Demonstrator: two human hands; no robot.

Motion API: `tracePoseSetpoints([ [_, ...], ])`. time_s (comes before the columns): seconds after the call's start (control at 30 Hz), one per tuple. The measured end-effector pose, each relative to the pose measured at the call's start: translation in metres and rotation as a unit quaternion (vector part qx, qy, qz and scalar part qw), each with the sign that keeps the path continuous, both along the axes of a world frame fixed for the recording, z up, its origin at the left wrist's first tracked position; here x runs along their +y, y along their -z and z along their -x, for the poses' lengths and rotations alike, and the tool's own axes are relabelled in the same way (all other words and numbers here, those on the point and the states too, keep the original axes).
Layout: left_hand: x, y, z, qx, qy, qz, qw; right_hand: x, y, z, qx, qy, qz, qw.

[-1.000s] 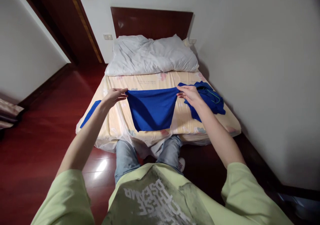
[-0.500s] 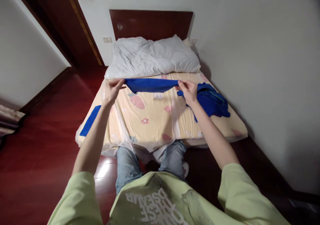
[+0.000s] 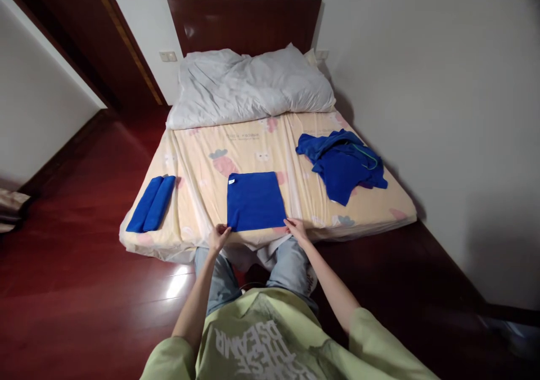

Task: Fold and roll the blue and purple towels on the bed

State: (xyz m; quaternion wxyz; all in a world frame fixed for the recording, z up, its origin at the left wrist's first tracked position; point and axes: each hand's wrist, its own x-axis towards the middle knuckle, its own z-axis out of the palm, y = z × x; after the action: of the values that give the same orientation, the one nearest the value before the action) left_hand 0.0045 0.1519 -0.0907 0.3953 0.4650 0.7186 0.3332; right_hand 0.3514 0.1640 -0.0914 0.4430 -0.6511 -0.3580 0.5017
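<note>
While our left hand (image 3: 218, 237) and right hand (image 3: 296, 229) each pinch a near corner of the cloth (image 3: 255, 200), spread flat at the bed's (image 3: 371, 217) 6 o'clock edge, we judge it light, soft and limp, best held by its corners.

Royal-blue cloth (image 3: 255, 200) on a pale yellow sheet (image 3: 202, 161) printed with carrots, white pillow (image 3: 253, 85), dark red floor (image 3: 63, 245).
</note>
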Motion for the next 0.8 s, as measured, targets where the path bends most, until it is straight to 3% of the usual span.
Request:
tracePoseSetpoints([
  [0.17,0.005,0.001,0.008,-0.02,0.003,-0.007,1.0,0.004,-0.001,-0.01,0.011,-0.012,0.023,1.0],
  [0.33,-0.01,-0.005,0.018,0.0,0.068,-0.013,0.998,-0.005,0.006,-0.02,-0.021,-0.029,0.058,0.998],
  [0.53,-0.023,-0.015,0.03,0.027,0.16,0.007,0.987,-0.01,0.012,-0.037,-0.059,-0.109,0.103,0.987],
  [0.67,0.014,-0.025,0.042,0.075,0.191,-0.018,0.979,0.014,0.008,-0.043,-0.18,-0.114,0.017,0.977],
  [0.8,0.09,-0.039,0.049,0.133,0.173,-0.075,0.973,0.067,-0.006,-0.033,-0.295,-0.101,-0.135,0.94],
])
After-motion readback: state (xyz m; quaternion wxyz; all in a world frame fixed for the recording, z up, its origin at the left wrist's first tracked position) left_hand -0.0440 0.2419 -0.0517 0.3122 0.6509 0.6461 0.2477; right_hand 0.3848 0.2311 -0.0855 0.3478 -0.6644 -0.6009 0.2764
